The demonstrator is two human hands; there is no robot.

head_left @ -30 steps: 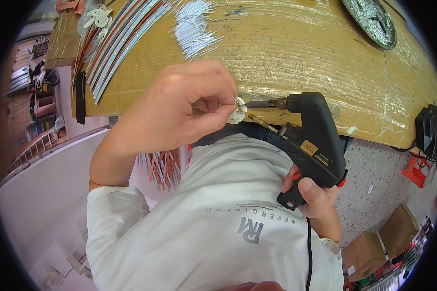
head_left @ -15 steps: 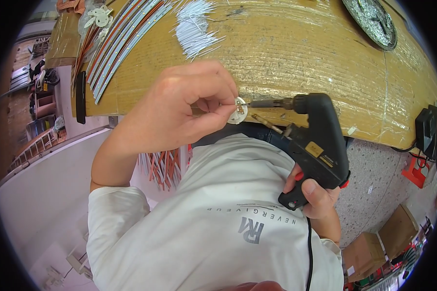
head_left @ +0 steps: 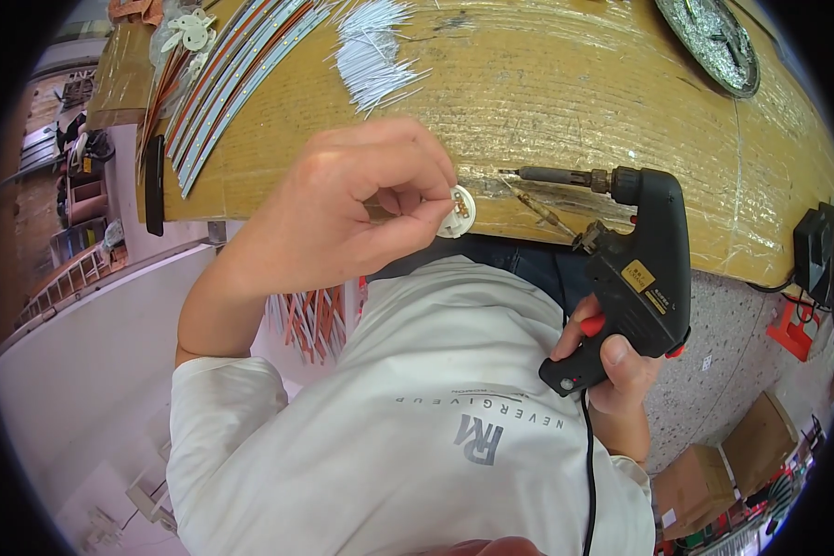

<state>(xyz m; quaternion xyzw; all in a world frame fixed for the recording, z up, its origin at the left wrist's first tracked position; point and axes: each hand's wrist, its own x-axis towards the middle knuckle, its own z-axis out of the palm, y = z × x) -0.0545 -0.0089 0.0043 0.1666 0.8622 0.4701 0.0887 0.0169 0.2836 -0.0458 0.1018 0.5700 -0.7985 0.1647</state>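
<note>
My left hand (head_left: 371, 199) is closed in a pinch, its thumb and fingertips at the edge of a small round white part (head_left: 460, 221) with copper-coloured contacts on its face. My fingers hide that part's left side, and whether they pinch a thin wire as well I cannot make out. In my right hand (head_left: 621, 366) is a black soldering gun (head_left: 641, 269) with a red trigger, gripped by its handle. Its dark tip points left, a little apart from the white part, and a thin brass-coloured feed tube (head_left: 549, 215) slants below the barrel.
On the wooden bench (head_left: 565, 93) lie a bundle of short white wires (head_left: 371, 56) and several LED strips (head_left: 236, 88). A round metal dish (head_left: 713, 46) with silvery bits stands at the far right. A black cord (head_left: 590, 473) hangs from the gun along my shirt.
My right hand has drawn the soldering gun to the right, so its tip has left the white part. My left hand has barely moved.
</note>
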